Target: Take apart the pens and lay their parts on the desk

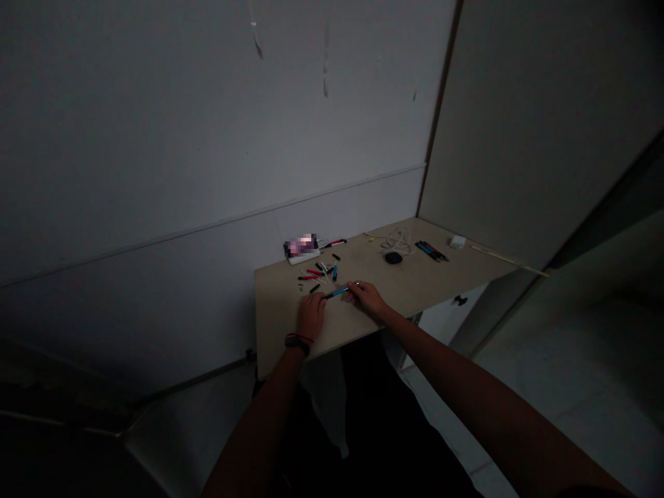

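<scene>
A blue pen (339, 292) with a dark end lies slantwise between my two hands, just above the near part of the table (274, 311). My left hand (311, 315) is closed around its dark lower end. At the other end, my right hand (366, 297) pinches the pen near its tip. Just beyond my hands is a loose pile of pen parts: red barrels (310, 277), a blue barrel (335, 272), thin white refills (322, 278) and small black pieces (315, 288).
A phone (301, 247) leans on a white stand against the wall. A red pen (335, 243) lies beside it. Farther right are a coiled white cable (397, 241), a round black object (393, 258), several assembled pens (430, 251) and a white block (457, 241).
</scene>
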`<state>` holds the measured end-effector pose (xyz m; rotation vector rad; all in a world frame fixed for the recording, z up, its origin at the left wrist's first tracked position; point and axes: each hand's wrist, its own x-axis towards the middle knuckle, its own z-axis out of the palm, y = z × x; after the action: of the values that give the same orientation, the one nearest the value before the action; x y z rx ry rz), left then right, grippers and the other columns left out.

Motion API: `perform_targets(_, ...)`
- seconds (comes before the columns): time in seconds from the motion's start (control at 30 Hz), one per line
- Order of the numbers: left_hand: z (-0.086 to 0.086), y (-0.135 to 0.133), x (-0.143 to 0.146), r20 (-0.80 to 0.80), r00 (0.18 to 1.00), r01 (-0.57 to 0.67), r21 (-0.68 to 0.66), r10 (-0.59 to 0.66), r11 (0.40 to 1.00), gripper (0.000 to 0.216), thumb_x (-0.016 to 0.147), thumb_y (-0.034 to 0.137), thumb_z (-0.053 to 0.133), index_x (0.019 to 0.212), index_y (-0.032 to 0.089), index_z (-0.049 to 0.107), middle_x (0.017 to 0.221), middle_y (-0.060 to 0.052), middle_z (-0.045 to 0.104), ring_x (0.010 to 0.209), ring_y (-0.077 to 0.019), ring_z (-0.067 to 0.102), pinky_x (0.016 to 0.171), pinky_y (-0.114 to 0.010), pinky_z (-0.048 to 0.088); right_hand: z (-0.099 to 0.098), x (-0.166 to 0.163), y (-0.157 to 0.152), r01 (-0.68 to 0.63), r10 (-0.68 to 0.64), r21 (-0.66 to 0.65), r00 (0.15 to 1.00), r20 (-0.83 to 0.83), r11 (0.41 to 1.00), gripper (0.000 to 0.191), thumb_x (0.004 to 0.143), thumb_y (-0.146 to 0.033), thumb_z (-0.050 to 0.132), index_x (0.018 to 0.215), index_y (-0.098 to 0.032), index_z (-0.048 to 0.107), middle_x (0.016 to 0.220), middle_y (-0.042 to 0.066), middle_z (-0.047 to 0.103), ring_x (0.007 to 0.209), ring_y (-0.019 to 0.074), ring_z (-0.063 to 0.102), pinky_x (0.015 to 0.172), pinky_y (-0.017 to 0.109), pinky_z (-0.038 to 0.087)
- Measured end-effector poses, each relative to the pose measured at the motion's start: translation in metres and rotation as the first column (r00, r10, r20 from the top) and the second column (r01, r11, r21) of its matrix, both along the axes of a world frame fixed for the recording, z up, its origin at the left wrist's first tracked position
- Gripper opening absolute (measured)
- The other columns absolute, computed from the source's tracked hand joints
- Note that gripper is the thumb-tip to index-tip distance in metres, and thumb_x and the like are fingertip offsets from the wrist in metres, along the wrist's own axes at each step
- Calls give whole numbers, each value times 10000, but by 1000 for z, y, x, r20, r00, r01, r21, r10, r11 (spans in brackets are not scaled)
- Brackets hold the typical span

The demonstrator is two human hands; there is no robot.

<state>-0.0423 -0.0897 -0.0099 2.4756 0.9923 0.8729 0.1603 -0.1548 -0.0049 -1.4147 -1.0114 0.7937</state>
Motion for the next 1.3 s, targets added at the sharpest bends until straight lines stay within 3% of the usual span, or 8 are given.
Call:
perform_targets(0.43, 3, 2, 0, -41, 999, 1, -19, -1, 1000, 258, 988, 178, 415, 819, 218, 606, 833, -57, 667, 862, -216, 606, 826, -342, 453, 4, -1, -2, -96, 95, -10, 994, -56, 995, 535, 801, -696, 596, 660, -181, 616, 524, -20, 535, 451, 97, 392, 436, 238, 281)
perform_targets(0.63, 3, 2, -1, 5, 1000, 3, -34, -3, 999, 231, 1002, 215, 431, 869, 215, 620, 876, -51, 690, 866, -199, 625, 817, -323, 474, -1, 0, 1, -59, 62, 52, 997, -45, 997, 515, 801, -674, 596, 665, -179, 638, 604, 20, 628, 540, 125, 497, 507, 247, 364)
perform_targets(0.77, 2, 0, 1, 41, 999, -4, -34, 5, 999, 115, 968, 273, 552, 983, 201, 641, 962, -70, 699, 928, -213, 634, 845, -337, 488, -3, 1, 2, -47, 49, 47, 998, -45, 998, 504, 798, -657, 605, 661, -174, 645, 600, 22, 632, 545, 124, 500, 516, 246, 361)
perform_targets(0.87, 3, -1, 2, 87, 996, -19, -38, 23, 999, 167, 912, 302, 658, 1040, 197, 640, 1002, -79, 692, 965, -227, 637, 873, -355, 494, -3, 1, 1, -48, 50, 42, 997, -51, 998, 499, 797, -651, 619, 667, -170, 646, 587, 12, 621, 527, 116, 481, 500, 240, 340)
perform_targets(1.3, 3, -3, 1, 111, 992, -55, -27, 58, 998, 123, 925, 311, 654, 970, 197, 660, 935, -65, 697, 922, -217, 641, 847, -343, 500, 6, -2, -2, -61, 60, -11, 995, -85, 998, 526, 777, -682, 633, 654, -170, 620, 535, -7, 566, 462, 97, 421, 454, 243, 292)
